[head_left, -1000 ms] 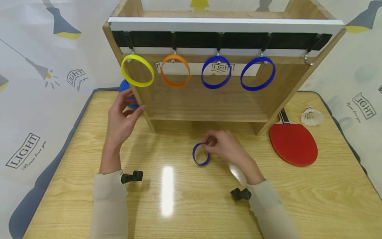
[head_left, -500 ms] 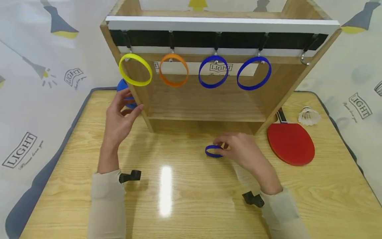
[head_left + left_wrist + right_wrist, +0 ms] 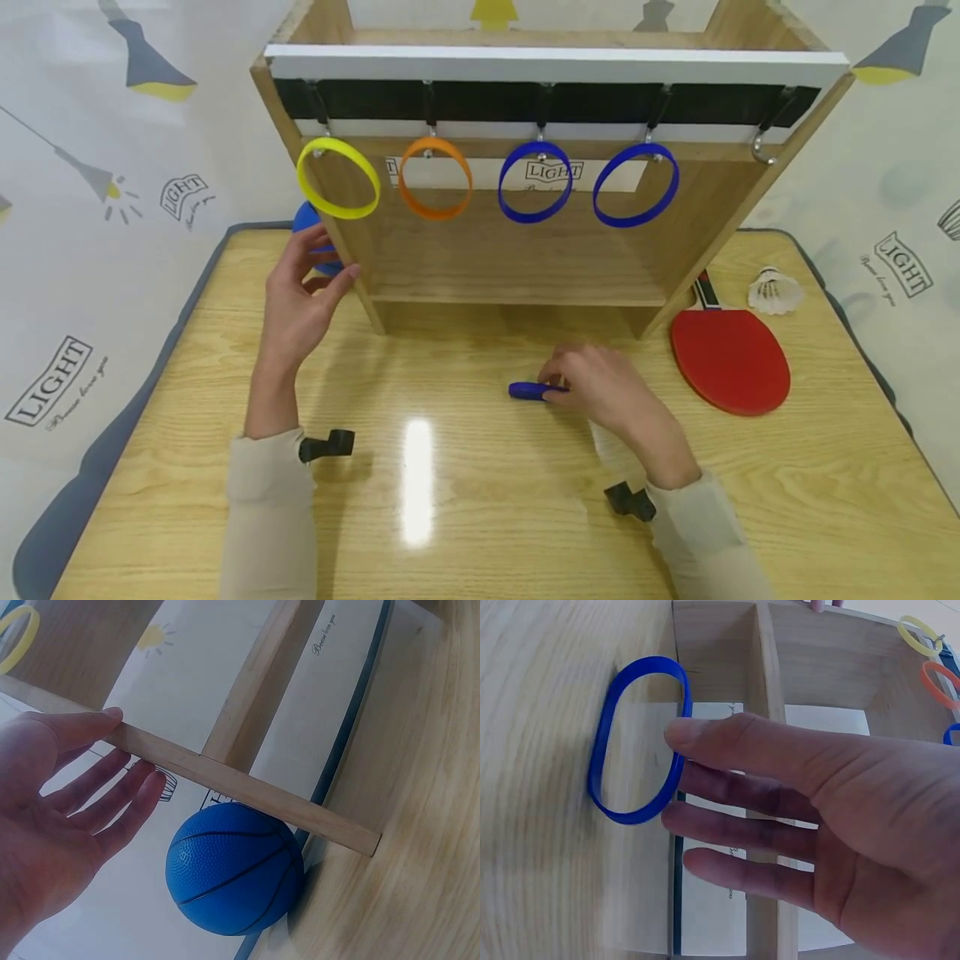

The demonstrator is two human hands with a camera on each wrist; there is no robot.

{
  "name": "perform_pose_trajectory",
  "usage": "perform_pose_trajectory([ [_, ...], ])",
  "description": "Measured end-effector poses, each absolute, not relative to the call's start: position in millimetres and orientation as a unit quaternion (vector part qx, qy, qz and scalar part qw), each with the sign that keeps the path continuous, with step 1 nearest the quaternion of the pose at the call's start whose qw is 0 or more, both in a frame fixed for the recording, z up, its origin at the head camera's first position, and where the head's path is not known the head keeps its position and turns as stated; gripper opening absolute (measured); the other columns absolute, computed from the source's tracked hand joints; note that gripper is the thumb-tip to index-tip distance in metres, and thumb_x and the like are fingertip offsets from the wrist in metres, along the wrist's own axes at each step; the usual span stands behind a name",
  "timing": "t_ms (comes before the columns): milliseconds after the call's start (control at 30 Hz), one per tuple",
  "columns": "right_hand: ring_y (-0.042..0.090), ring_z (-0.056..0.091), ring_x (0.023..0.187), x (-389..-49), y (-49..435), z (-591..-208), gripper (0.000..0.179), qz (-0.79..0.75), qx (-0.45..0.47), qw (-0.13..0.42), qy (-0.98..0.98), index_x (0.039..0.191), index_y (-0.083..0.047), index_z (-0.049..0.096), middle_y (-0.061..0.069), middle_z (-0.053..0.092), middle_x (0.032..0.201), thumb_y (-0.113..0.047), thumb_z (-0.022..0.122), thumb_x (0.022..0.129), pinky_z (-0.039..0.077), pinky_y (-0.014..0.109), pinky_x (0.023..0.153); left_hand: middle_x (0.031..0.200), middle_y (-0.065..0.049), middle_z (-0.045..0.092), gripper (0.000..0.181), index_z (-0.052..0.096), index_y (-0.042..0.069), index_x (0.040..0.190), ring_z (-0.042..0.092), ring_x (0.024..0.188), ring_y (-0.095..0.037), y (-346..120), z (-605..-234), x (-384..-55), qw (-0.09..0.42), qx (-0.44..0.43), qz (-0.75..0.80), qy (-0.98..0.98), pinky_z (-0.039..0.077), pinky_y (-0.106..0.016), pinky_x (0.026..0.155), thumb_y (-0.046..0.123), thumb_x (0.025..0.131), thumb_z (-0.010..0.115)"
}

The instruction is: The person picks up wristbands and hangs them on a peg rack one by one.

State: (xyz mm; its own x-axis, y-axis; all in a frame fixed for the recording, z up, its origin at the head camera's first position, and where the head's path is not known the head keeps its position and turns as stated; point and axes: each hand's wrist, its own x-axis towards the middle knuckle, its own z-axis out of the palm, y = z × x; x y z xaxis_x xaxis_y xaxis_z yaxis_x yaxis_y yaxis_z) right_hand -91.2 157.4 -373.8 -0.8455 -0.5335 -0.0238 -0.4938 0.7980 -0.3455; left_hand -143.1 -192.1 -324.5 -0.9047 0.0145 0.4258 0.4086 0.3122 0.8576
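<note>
A blue silicone wristband [image 3: 528, 391] is pinched between the thumb and fingers of my right hand [image 3: 603, 383], low over the table in front of the shelf. In the right wrist view the blue wristband [image 3: 600, 750] is a long oval with the thumb at its near side. My left hand [image 3: 300, 287] grips the left side panel of the wooden shelf [image 3: 247, 791], thumb on one side of the edge and fingers on the other. Yellow [image 3: 303, 179], orange [image 3: 405, 187] and two blue wristbands [image 3: 504, 196] hang from the hooks; the rightmost hook [image 3: 761, 150] is bare.
A blue ball [image 3: 232, 870] with black seams lies beside the left panel, partly behind my left hand in the head view. Right of the shelf are a red table tennis bat [image 3: 731, 362] and a white shuttlecock [image 3: 775, 292]. The wooden table [image 3: 480, 517] reflects light.
My right hand has moved right and slightly toward me with the blue wristband, which has turned from a round outline to nearly edge-on. The left hand keeps its grip on the panel.
</note>
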Motion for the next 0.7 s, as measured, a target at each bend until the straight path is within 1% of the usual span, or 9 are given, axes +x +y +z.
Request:
perform_pose_trajectory([
  [100, 0.011, 0.063, 0.077, -91, 161, -370, 0.015, -0.181, -0.274, 0.056, 0.943, 0.094, -0.015, 0.077, -0.005, 0.068, 0.09, -0.017, 0.082, 0.08, 0.051, 0.03, 0.064, 0.128, -0.014, 0.058, 0.049, 0.053, 0.012, 0.137, 0.058, 0.106, -0.025, -193, -327, -145, 0.171, -0.133, -0.573, -0.79, 0.049, -0.025, 0.078, 0.002, 0.091, 0.067],
  [200, 0.012, 0.064, 0.078, -91, 168, -361, 0.013, -0.219, -0.281, 0.035, 0.934, 0.093, -0.015, 0.077, -0.006, 0.07, 0.09, -0.015, 0.081, 0.081, 0.051, 0.029, 0.064, 0.128, -0.014, 0.058, 0.05, 0.054, 0.014, 0.138, 0.058, 0.106, -0.024, -193, -329, -146, 0.171, -0.133, -0.576, -0.788, 0.048, -0.025, 0.077, 0.002, 0.091, 0.067],
  [300, 0.01, 0.064, 0.08, -88, 184, -346, 0.015, -0.301, -0.28, 0.011, 0.912, 0.096, -0.017, 0.077, -0.01, 0.07, 0.09, -0.013, 0.08, 0.082, 0.052, 0.028, 0.064, 0.128, -0.014, 0.058, 0.05, 0.054, 0.014, 0.138, 0.059, 0.106, -0.024, -193, -329, -147, 0.171, -0.135, -0.576, -0.788, 0.048, -0.025, 0.077, 0.002, 0.091, 0.067],
  [367, 0.009, 0.064, 0.081, -85, 197, -334, 0.019, -0.382, -0.279, -0.013, 0.881, 0.099, -0.017, 0.077, -0.01, 0.07, 0.091, -0.008, 0.08, 0.082, 0.052, 0.026, 0.064, 0.128, -0.014, 0.058, 0.049, 0.053, 0.012, 0.138, 0.059, 0.106, -0.024, -192, -328, -145, 0.173, -0.135, -0.573, -0.789, 0.049, -0.026, 0.078, 0.002, 0.091, 0.067],
  [400, 0.01, 0.064, 0.081, -83, 204, -327, 0.021, -0.436, -0.278, -0.026, 0.855, 0.1, -0.013, 0.076, -0.006, 0.07, 0.093, -0.002, 0.078, 0.082, 0.053, 0.026, 0.063, 0.128, -0.014, 0.058, 0.049, 0.053, 0.011, 0.138, 0.058, 0.106, -0.024, -192, -327, -145, 0.174, -0.136, -0.572, -0.79, 0.049, -0.027, 0.078, 0.002, 0.091, 0.067],
  [500, 0.021, 0.067, 0.074, -81, 223, -308, 0.022, -0.659, -0.266, -0.083, 0.699, 0.101, 0.01, 0.071, 0.014, 0.071, 0.095, 0.018, 0.069, 0.081, 0.055, 0.028, 0.061, 0.127, -0.014, 0.058, 0.049, 0.052, 0.007, 0.138, 0.058, 0.107, -0.025, -191, -326, -143, 0.179, -0.137, -0.568, -0.792, 0.05, -0.029, 0.079, 0.001, 0.091, 0.067],
  [600, 0.033, 0.067, 0.071, -83, 236, -288, 0.021, -0.816, -0.241, -0.151, 0.503, 0.102, 0.029, 0.058, 0.032, 0.065, 0.095, 0.027, 0.059, 0.081, 0.056, 0.033, 0.056, 0.127, -0.014, 0.057, 0.049, 0.052, 0.006, 0.138, 0.058, 0.107, -0.025, -191, -326, -143, 0.18, -0.136, -0.568, -0.791, 0.05, -0.029, 0.079, 0.001, 0.091, 0.067],
  [633, 0.036, 0.067, 0.072, -85, 240, -282, 0.021, -0.843, -0.225, -0.18, 0.454, 0.104, 0.031, 0.055, 0.034, 0.064, 0.096, 0.026, 0.057, 0.083, 0.056, 0.034, 0.055, 0.127, -0.014, 0.057, 0.05, 0.052, 0.006, 0.138, 0.058, 0.107, -0.025, -191, -326, -143, 0.18, -0.135, -0.569, -0.791, 0.05, -0.029, 0.079, 0.001, 0.091, 0.067],
  [700, 0.036, 0.068, 0.078, -89, 247, -273, 0.024, -0.859, -0.179, -0.23, 0.421, 0.109, 0.028, 0.055, 0.033, 0.064, 0.098, 0.021, 0.059, 0.086, 0.055, 0.032, 0.054, 0.127, -0.014, 0.057, 0.05, 0.052, 0.006, 0.138, 0.058, 0.107, -0.025, -191, -326, -143, 0.179, -0.135, -0.57, -0.79, 0.05, -0.029, 0.079, 0.001, 0.091, 0.068],
])
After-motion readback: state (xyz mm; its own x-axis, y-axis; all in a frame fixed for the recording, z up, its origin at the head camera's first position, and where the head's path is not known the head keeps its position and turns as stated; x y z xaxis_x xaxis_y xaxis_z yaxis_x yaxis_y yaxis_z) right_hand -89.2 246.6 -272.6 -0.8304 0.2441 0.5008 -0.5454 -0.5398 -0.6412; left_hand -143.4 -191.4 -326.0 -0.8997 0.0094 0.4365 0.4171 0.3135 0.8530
